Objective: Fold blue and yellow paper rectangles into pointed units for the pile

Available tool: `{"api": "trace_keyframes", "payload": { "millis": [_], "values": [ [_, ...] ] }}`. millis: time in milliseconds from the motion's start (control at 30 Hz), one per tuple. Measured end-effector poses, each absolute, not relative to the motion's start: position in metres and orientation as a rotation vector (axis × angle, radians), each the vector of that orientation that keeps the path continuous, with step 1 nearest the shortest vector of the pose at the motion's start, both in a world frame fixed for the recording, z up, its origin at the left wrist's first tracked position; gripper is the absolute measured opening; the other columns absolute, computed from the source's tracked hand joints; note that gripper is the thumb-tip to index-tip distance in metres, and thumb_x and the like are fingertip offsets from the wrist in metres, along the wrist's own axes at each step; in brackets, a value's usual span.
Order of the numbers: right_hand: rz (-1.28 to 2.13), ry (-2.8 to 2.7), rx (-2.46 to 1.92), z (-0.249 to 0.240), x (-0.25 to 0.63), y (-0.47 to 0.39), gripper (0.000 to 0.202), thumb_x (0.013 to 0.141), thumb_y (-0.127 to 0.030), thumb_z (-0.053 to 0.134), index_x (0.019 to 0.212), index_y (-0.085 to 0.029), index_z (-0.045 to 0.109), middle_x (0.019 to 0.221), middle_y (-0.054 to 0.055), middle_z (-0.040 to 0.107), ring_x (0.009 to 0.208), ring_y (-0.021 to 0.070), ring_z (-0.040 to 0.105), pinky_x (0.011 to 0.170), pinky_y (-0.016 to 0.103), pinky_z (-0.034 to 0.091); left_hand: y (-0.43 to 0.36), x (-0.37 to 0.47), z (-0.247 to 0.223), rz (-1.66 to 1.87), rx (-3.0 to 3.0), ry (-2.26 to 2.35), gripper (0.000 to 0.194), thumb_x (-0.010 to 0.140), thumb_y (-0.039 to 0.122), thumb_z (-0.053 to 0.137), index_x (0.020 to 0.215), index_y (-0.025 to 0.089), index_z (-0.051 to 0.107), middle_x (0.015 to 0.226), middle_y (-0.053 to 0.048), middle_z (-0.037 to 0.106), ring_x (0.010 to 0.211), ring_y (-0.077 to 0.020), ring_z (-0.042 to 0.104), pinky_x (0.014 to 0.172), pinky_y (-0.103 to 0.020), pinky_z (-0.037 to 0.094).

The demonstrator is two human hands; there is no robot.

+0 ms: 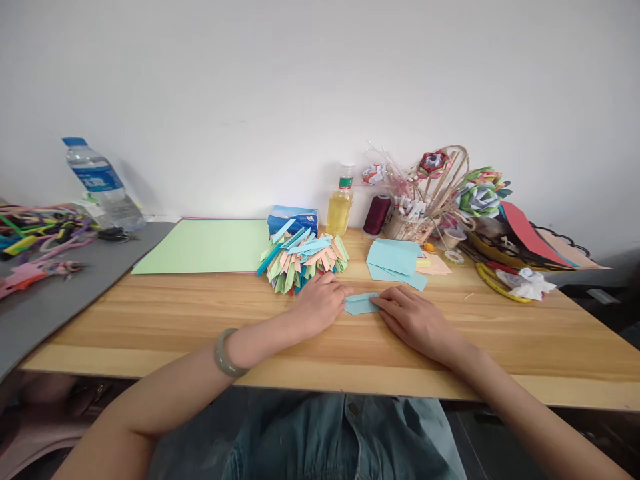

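Note:
A small light-blue sheet of paper (361,305) lies on the wooden table, with a strip folded over along its far side. At its left end the fingers of my left hand (320,305) are closed on the fold. My right hand (413,321) pinches the opposite end, its fingertips pressed together on the paper. Just beyond my left hand is a heap of folded paper pieces (305,257) in green, blue and peach. Behind my right hand lies a loose stack of flat blue paper (395,259).
Large green sheets (205,247) lie at the back left, by a blue tissue packet (293,219). A bottle of yellow liquid (339,210), a dark red thread spool (377,215) and a basket (407,227) stand by the wall. A water bottle (103,183) leans far left.

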State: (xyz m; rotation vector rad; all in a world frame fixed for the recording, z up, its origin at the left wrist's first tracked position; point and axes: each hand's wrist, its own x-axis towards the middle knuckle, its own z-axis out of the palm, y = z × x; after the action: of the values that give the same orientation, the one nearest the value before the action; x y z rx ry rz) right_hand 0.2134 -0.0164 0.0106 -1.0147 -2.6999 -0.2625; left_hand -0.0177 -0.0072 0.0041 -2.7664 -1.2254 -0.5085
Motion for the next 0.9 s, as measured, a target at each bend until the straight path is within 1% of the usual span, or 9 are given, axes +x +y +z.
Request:
{"api": "trace_keyframes", "payload": {
  "millis": [133,233,333,500,667,767,900],
  "values": [
    [-0.233,-2.685,-0.998,0.014,0.212,-0.016,0.025,0.09,-0.017,0.04,0.105,-0.017,0.06,0.098,0.01,0.059,0.092,0.0223,0.055,0.078,0.038,0.048,-0.005,-0.018,-0.004,-0.497,-2.752,-1.101,0.019,0.089,0.016,0.049,0.09,0.021,0.067,0.087,-0.003,0.063,0.096,-0.0198,0.047,0.078,-0.033,0.038],
    [-0.229,-2.694,-0.954,0.015,0.213,-0.014,0.025,0.09,-0.017,0.041,0.106,-0.016,0.06,0.102,0.011,0.06,0.095,0.0235,0.054,0.081,0.041,0.048,-0.004,-0.019,-0.008,-0.497,-2.688,-0.966,0.022,0.091,0.017,0.046,0.085,0.017,0.067,0.089,-0.005,0.061,0.097,-0.0208,0.047,0.077,-0.033,0.038],
    [-0.163,-2.708,-0.892,0.015,0.216,-0.011,0.025,0.09,-0.018,0.041,0.107,-0.017,0.06,0.099,0.01,0.062,0.093,0.0222,0.055,0.081,0.04,0.048,-0.005,-0.02,-0.006,-0.455,-2.681,-0.882,0.025,0.092,0.017,0.042,0.084,0.015,0.066,0.088,-0.006,0.061,0.094,-0.0202,0.048,0.078,-0.033,0.038],
    [-0.1,-2.707,-0.853,0.015,0.22,-0.008,0.025,0.091,-0.021,0.042,0.107,-0.017,0.06,0.095,0.01,0.062,0.09,0.0215,0.057,0.077,0.038,0.049,-0.009,-0.022,0.004,-0.454,-2.736,-0.871,0.027,0.09,0.03,0.047,0.082,0.016,0.068,0.086,-0.006,0.063,0.095,-0.0213,0.048,0.081,-0.035,0.037],
    [-0.1,-2.67,-0.831,0.013,0.22,-0.005,0.022,0.091,-0.02,0.041,0.101,-0.017,0.061,0.091,0.01,0.063,0.087,0.0206,0.058,0.074,0.036,0.049,-0.007,-0.019,0.001,-0.48,-2.735,-0.893,0.029,0.092,0.022,0.042,0.077,0.017,0.067,0.078,-0.005,0.066,0.089,-0.0188,0.051,0.078,-0.034,0.036],
    [-0.087,-2.65,-0.84,0.013,0.22,-0.003,0.02,0.091,-0.019,0.041,0.096,-0.017,0.06,0.086,0.009,0.064,0.083,0.02,0.058,0.072,0.034,0.049,-0.007,-0.018,-0.002,-0.55,-2.736,-0.952,0.03,0.092,0.021,0.041,0.077,0.016,0.066,0.076,-0.004,0.067,0.087,-0.0177,0.052,0.079,-0.033,0.037],
    [0.011,-2.608,-0.876,0.01,0.22,-0.001,0.02,0.091,-0.019,0.04,0.089,-0.018,0.059,0.084,0.008,0.063,0.081,0.0192,0.058,0.072,0.034,0.049,-0.007,-0.015,-0.002,-0.672,-2.744,-1.178,0.019,0.084,0.018,0.05,0.073,0.017,0.066,0.075,-0.001,0.067,0.087,-0.0176,0.052,0.081,-0.032,0.04]
  ]
}}
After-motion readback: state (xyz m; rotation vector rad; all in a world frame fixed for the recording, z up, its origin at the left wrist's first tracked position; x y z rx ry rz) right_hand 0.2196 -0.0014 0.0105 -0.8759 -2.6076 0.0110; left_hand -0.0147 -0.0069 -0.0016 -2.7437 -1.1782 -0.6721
